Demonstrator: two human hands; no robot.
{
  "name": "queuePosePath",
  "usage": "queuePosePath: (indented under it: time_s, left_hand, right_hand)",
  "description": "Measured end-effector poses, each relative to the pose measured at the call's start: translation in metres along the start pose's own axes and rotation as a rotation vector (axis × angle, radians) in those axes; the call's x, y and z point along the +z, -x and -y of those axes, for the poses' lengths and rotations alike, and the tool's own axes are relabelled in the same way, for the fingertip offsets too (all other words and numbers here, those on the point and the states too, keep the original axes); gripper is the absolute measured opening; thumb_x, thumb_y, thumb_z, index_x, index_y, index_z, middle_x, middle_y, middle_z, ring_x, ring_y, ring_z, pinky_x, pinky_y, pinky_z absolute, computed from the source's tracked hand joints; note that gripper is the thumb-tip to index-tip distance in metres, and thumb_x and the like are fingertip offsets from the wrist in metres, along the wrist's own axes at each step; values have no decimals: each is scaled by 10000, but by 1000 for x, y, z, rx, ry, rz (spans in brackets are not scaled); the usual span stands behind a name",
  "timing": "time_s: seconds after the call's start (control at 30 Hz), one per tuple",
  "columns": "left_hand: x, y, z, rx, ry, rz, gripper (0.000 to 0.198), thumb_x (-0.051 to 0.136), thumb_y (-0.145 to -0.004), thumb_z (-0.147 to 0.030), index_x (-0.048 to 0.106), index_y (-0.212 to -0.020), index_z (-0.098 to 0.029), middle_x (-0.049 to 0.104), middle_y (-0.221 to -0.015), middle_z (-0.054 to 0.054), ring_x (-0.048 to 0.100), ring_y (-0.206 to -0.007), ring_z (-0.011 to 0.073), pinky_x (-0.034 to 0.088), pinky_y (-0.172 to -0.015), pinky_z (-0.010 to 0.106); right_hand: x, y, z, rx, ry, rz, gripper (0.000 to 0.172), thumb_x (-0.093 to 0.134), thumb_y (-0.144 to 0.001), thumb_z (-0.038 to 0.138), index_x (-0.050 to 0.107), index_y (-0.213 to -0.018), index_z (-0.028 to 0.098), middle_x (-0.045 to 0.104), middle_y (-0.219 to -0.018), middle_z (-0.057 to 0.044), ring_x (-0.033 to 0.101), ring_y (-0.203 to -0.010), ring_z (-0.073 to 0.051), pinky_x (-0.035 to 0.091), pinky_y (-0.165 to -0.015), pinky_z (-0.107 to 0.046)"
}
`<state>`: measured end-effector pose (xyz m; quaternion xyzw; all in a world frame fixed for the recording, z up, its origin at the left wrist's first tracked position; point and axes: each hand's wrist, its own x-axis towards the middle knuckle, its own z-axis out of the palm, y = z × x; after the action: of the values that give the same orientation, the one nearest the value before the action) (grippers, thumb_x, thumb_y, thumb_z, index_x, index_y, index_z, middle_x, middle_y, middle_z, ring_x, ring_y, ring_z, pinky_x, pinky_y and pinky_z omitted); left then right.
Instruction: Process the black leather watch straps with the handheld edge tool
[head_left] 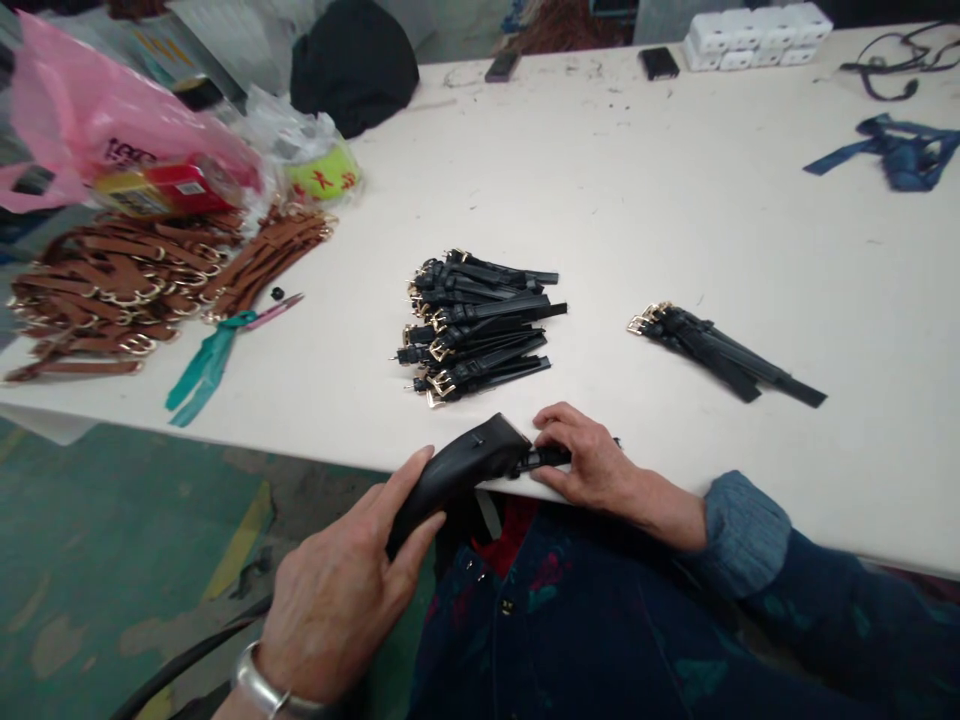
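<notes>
My left hand (341,585) is wrapped round the handle of a black hand tool (461,465) whose head rests on the white table's near edge (315,440). My right hand (589,460) presses a black strap (546,458) against the tool's head, fingers curled over it. A heap of black watch straps with gold buckles (476,325) lies just beyond the hands. A smaller bunch of the same straps (720,350) lies to the right.
Brown straps with buckles (142,285) are piled at the left, beside pink (112,140) and clear plastic bags. Teal-handled snips (217,350) lie near them. Blue webbing (900,150), white boxes (757,35), a black cloth (352,60) and a cable sit at the far side.
</notes>
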<state>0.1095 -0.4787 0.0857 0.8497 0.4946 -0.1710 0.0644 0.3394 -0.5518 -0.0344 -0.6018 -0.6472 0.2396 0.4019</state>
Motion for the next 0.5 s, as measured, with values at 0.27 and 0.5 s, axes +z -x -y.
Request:
queuePosePath:
  time_s: [0.27,0.5]
  left_hand:
    - [5,14,24,44,-49,10,531,338,-893,-491,256,-1412,-415,646,-1194,-14,674,-928,249,527,-694,340]
    - [-4,1,-10,69,-10,22,516,362,-892,-450,299,-1401,-388,633,-1216,-7,681,-883,259,522,-707,370]
  right_hand:
    - [0,-1,0,-12,-7,9,190,681,-668,140,584,-831,159,546,-1046,-89,558,-920,-187,491,-778,-319]
    - [0,-2,1,-26,-3,-22,188,685,-670,151,567,-815,165,564,-1028,-87,571,-890,-179,497,-756,-305]
